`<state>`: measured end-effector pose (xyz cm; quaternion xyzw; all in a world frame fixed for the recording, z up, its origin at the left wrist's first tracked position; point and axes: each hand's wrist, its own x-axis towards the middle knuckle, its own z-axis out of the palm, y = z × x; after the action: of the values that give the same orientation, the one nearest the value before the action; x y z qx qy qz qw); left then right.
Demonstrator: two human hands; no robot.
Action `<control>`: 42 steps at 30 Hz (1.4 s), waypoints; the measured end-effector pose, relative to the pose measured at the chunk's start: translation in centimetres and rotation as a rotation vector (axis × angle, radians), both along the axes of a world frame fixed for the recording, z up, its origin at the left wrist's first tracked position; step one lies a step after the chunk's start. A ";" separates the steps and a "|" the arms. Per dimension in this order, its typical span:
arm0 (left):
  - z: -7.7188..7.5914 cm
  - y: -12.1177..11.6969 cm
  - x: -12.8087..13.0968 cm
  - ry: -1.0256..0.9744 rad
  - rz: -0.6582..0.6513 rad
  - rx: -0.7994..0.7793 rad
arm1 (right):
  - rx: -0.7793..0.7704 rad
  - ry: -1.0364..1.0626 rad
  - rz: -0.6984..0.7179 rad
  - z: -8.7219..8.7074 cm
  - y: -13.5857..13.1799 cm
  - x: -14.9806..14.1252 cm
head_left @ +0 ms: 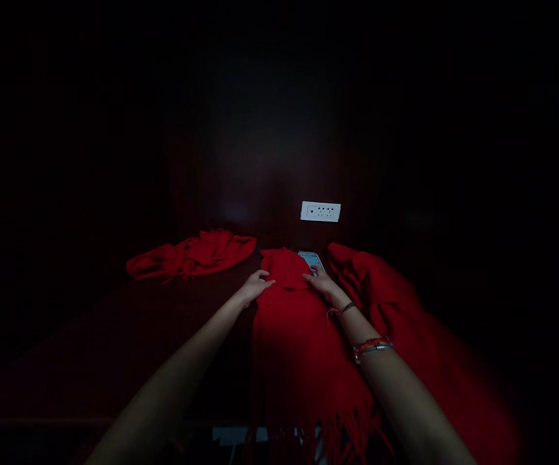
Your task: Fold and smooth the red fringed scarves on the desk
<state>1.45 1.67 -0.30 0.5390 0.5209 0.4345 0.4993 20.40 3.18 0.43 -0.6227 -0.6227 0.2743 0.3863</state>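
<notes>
A red fringed scarf (303, 349) lies lengthwise in front of me, its far end folded over and its fringe hanging past the near table edge. My left hand (254, 286) grips the left side of the folded part, thumb on top. On the opposite side my right hand (319, 280) pinches the fold's right edge between thumb and fingers. Just beyond my right hand, a phone (312, 259) with a lit screen lies partly covered by the hand and the scarf.
A crumpled red scarf (197, 253) lies at the back left of the dark table (163, 349). More red cloth (405, 316) spreads along the right side. A white socket panel (321, 212) is on the dark wall behind. The surroundings are very dim.
</notes>
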 end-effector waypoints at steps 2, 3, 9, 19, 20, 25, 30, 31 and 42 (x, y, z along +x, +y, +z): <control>0.2 -0.7 -0.6 0.006 -0.111 -0.074 | -0.033 -0.038 0.051 -0.1 -0.7 -0.1; 0.4 -1.1 -1.3 0.030 -0.204 -0.139 | -0.053 -0.066 0.109 0.1 -1.2 -0.1; 2.6 -1.7 -6.6 0.267 -0.492 -0.391 | -0.022 -0.069 0.333 1.0 -3.7 0.4; 3.3 -1.8 -5.6 0.051 -0.162 -0.249 | 0.154 0.089 0.170 -1.4 -2.7 -2.6; 3.1 -1.7 -5.4 -0.001 -0.193 -0.261 | 0.177 0.092 0.166 -1.5 -2.7 -2.7; 1.3 -0.7 -4.0 -0.230 -0.165 -0.184 | 0.318 -0.003 0.148 -1.7 -2.8 -3.0; -0.3 0.2 -1.9 -0.468 -0.073 -0.089 | 0.300 -0.089 0.103 -1.9 -3.0 -3.3; -0.5 0.2 -1.6 -0.469 -0.064 -0.066 | 0.306 -0.096 0.105 -2.0 -3.1 -3.4; 3.1 -1.4 -3.7 0.260 0.101 0.083 | 0.374 -0.181 0.156 -2.2 -3.8 -4.2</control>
<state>-2.29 0.22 2.81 0.5840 0.5892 0.4067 0.3827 16.24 -0.58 -1.76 -0.5123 -0.7412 0.1259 0.4151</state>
